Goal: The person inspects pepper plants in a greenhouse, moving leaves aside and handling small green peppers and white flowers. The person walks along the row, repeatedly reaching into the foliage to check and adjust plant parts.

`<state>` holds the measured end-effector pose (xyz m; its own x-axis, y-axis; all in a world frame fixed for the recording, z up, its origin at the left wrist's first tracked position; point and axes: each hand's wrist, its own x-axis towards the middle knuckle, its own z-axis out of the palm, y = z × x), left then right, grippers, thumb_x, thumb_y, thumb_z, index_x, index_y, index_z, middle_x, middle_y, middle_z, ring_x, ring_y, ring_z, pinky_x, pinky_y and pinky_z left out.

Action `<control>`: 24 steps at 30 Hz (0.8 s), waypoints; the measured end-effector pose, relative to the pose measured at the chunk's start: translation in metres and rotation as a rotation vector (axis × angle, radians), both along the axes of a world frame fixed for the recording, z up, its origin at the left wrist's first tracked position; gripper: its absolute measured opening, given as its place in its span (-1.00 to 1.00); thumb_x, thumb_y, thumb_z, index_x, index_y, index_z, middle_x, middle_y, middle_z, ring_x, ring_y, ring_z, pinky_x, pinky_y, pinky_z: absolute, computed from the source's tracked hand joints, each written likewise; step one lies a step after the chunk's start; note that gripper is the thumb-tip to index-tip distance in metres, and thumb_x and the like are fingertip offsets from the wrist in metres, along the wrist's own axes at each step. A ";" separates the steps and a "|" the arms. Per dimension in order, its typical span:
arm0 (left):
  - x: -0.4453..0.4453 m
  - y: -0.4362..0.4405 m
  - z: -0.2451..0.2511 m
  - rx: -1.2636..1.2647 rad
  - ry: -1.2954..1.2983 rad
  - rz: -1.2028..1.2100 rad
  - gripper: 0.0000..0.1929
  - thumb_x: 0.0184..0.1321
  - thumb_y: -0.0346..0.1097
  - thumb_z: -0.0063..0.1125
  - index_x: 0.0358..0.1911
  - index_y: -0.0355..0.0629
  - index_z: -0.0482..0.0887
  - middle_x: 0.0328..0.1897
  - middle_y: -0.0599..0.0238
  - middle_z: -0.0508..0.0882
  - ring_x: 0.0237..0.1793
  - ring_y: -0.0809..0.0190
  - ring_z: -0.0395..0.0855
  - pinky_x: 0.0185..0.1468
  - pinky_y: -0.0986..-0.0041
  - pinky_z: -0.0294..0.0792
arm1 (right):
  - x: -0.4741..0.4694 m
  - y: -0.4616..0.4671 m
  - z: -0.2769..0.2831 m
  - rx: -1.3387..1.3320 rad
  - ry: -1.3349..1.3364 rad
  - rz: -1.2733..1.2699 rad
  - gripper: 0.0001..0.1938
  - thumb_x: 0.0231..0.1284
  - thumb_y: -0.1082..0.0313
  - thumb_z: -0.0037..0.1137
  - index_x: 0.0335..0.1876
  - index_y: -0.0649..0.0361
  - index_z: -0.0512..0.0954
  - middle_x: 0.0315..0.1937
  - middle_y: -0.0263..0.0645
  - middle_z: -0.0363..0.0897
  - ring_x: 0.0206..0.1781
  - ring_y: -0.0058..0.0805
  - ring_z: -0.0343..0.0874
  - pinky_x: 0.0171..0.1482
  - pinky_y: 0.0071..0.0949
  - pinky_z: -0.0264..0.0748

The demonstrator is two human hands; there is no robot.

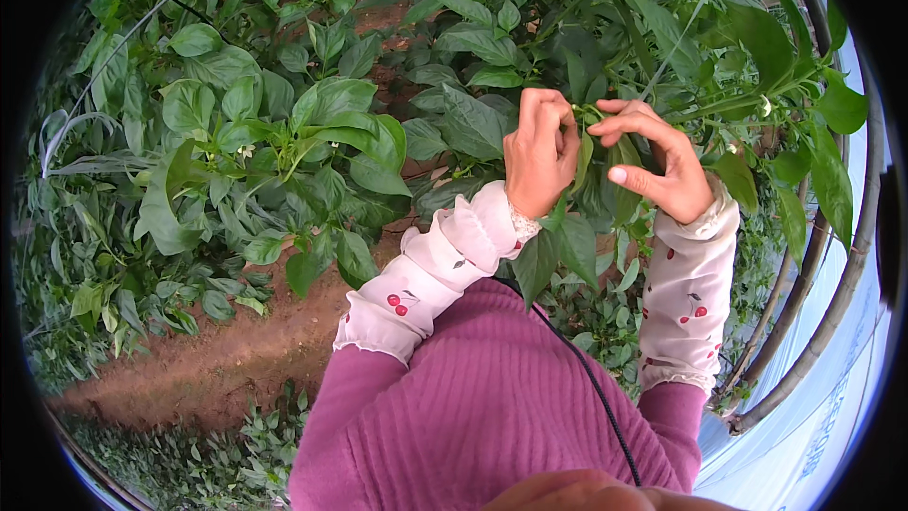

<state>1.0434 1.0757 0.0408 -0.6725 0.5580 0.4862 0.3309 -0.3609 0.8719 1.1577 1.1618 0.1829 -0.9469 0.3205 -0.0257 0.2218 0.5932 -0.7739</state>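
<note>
My left hand [540, 150] has its fingers curled and pinches a thin green stem [583, 112] of a pepper plant. Just right of it, my right hand [656, 156] has its thumb spread from the fingers, with the fingertips at or close to the same stem; whether they touch it is unclear. Narrow leaves [583, 160] hang between the two hands, and broader pepper leaves [576, 245] droop below them. A pale string [679, 39] runs from behind my right hand up to a knot at upper right. White oversleeves with a cherry print cover both forearms.
Dense pepper plants [340, 103] with small white flowers fill the left and top. Another string [60, 138] hangs in a loop at far left. Bare soil [234, 348] shows at lower left. Curved poles [840, 291] and plastic sheeting [816, 397] stand at right.
</note>
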 end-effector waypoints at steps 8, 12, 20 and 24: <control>-0.028 -0.019 -0.002 -0.159 0.064 -0.079 -0.61 0.02 -0.48 0.25 0.00 -0.24 0.58 0.04 0.02 0.52 -0.12 0.00 0.59 -0.02 0.27 0.47 | -0.015 -0.001 -0.009 0.143 0.053 -0.069 -0.82 0.19 0.31 0.29 -0.14 0.14 0.66 0.24 -0.12 0.50 0.43 -0.16 0.27 0.46 -0.13 0.03; -0.032 -0.037 -0.012 0.024 -0.415 -0.426 -0.46 0.16 -0.54 0.18 0.26 -0.28 0.37 0.16 0.12 0.57 0.13 0.17 0.55 0.27 0.36 0.34 | -0.014 0.000 -0.012 0.166 0.032 -0.105 -0.88 0.21 0.37 0.26 -0.18 0.16 0.64 0.32 -0.05 0.43 0.43 -0.17 0.29 0.46 -0.16 0.04; -0.024 -0.034 -0.043 0.334 -1.136 -0.431 -0.83 0.38 -0.50 0.09 -0.07 -0.16 0.39 0.06 -0.01 0.68 0.02 0.16 0.64 0.20 0.29 0.43 | -0.010 0.010 -0.010 0.129 0.023 -0.100 -0.90 0.22 0.37 0.24 -0.21 0.17 0.60 0.36 0.00 0.38 0.44 -0.17 0.30 0.45 -0.16 0.08; -0.022 -0.027 -0.056 0.423 -1.429 -0.427 -0.74 0.35 -0.48 0.11 0.07 -0.15 0.48 0.11 0.08 0.58 0.13 0.11 0.55 0.26 0.25 0.39 | -0.012 0.016 -0.008 0.142 0.018 -0.069 -0.89 0.22 0.38 0.24 -0.21 0.17 0.59 0.37 0.01 0.36 0.44 -0.15 0.31 0.44 -0.17 0.12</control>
